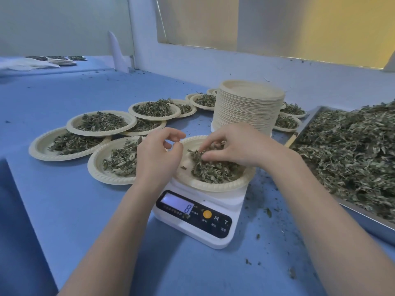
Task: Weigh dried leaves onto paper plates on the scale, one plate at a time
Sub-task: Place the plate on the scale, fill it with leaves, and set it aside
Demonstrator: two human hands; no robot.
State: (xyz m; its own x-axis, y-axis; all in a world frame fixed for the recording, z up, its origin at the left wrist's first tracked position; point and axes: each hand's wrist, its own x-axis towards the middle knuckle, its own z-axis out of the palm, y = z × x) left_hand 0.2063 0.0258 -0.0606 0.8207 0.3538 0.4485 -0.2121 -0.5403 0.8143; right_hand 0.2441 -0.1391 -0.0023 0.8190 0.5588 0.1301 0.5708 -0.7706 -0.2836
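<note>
Portioning step: right hand [233, 146] pinches leaves [213, 169] on scale's plate [224, 184] (display [177, 205] reads 8); left hand [158, 154] loosely curled, empty; next, trim or add to target.

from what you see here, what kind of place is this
Probably a small herb or tea packing workroom, not a home kitchen. A metal tray heaped with dried leaves, a tall stack of paper plates, many filled plates and a digital scale on a blue bench point to batch portioning.

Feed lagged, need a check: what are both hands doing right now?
Left hand: loosely curled, holding nothing visible, over the plate rim.
Right hand: fingers pinching leaves on the plate.
</note>
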